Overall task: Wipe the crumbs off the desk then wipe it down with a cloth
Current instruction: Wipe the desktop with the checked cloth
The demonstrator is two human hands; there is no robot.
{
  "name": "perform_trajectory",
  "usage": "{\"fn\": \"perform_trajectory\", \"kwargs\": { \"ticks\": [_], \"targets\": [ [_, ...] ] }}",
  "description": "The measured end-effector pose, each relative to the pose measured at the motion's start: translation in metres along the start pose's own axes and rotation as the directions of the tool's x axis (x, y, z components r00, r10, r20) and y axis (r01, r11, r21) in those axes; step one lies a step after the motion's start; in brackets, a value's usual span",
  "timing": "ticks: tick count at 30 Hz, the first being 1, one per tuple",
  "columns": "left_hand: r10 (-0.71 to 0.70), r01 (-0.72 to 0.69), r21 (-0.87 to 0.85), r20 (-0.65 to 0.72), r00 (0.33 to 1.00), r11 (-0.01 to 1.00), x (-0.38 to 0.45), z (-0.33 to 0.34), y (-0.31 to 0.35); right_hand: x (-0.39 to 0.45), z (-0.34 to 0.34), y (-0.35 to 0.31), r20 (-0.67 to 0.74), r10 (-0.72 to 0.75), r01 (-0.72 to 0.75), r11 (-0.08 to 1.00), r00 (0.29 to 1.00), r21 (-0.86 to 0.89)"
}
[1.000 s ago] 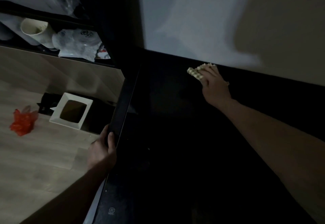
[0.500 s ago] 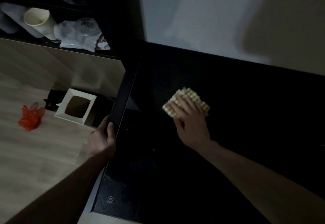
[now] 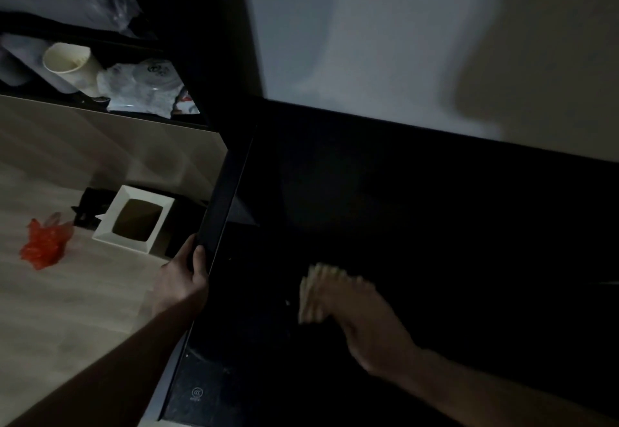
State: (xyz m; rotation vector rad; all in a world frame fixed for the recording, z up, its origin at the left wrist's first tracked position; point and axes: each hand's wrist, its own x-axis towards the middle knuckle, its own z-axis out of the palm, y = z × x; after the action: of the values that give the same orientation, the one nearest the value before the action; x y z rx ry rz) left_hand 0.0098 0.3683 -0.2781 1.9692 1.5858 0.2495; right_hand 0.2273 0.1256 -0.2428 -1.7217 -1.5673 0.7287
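The black desk (image 3: 435, 225) fills the middle and right of the dim view. My right hand (image 3: 365, 319) presses a pale waffle-textured cloth (image 3: 311, 296) flat on the desk near its front left part; both are blurred by motion. A few tiny pale crumbs (image 3: 287, 302) lie just left of the cloth. My left hand (image 3: 182, 279) grips the desk's left edge (image 3: 217, 212), thumb on top, fingers wrapped underneath.
On the floor to the left stand a white square bin (image 3: 134, 219) and a crumpled red bag (image 3: 43, 245). A shelf at top left holds a paper cup (image 3: 72, 64) and plastic wrappers (image 3: 140, 88). A pale wall (image 3: 402, 41) backs the desk.
My right hand has dragged the cloth from the desk's far edge by the wall toward me and leftward. My left hand has stayed on the desk's edge.
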Motion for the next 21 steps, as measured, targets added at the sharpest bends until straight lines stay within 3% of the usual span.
{"fn": "perform_trajectory", "kwargs": {
  "ticks": [3,7,9,11,14,17,21],
  "targets": [
    [-0.015,0.014,0.017,0.018,1.0,1.0,0.0,0.002,0.0,0.066,-0.064,0.036,-0.298,0.06,-0.086,0.993,0.953,-0.075],
    [-0.011,0.01,0.021,0.024,1.0,1.0,0.002,0.002,-0.006,0.13,-0.132,0.088,-0.487,0.109,-0.251,0.939,0.866,-0.236],
    [0.008,-0.008,0.017,0.027,1.0,1.0,0.002,0.003,-0.006,0.149,-0.147,0.114,-0.431,0.133,-0.313,0.871,0.892,-0.379],
    [0.021,-0.021,0.008,0.028,0.999,1.0,0.001,0.003,-0.004,0.156,-0.143,0.136,-0.348,0.25,-0.393,0.805,0.904,-0.444],
    [0.036,-0.036,-0.001,0.04,0.999,0.999,0.0,0.001,-0.001,0.149,-0.111,0.15,-0.396,0.345,-0.509,0.726,0.851,-0.462],
    [0.043,-0.043,0.003,0.017,0.999,0.999,0.0,0.001,0.0,0.14,-0.079,0.139,-0.455,0.327,-0.52,0.752,0.828,-0.405],
    [0.052,-0.052,0.017,0.011,0.999,0.998,0.0,0.003,-0.002,0.096,-0.045,0.108,-0.335,0.274,-0.406,0.803,0.901,-0.436]
  ]
}}
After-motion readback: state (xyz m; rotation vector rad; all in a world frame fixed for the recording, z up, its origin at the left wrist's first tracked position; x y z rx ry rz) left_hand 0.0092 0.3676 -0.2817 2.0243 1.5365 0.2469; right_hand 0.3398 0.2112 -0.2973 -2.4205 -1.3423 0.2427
